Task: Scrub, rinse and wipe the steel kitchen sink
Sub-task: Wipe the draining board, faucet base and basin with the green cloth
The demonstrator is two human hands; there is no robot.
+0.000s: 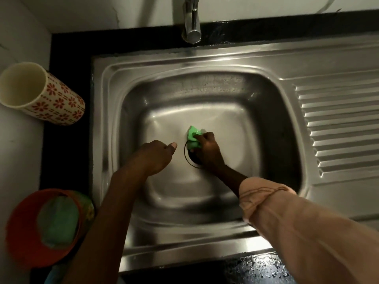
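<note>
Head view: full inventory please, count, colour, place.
sink: 1, steel, centre, ribbed drainboard on its right
drain: 1, dark, basin floor, partly under the right hand
scrub pad: 1, green, on the basin floor at the drain
tap: 1, chrome, above the back rim; no water visible
tumbler: 1, cream with red flowers, left of sink
bowl: 1, orange-red, lower left, holding a green pad
counter: 1, black, around the sink, wet at the front
sleeve: 1, beige, right arm
left hand: 1, over the basin, holds nothing
right hand: 1, grips the scrub pad
</note>
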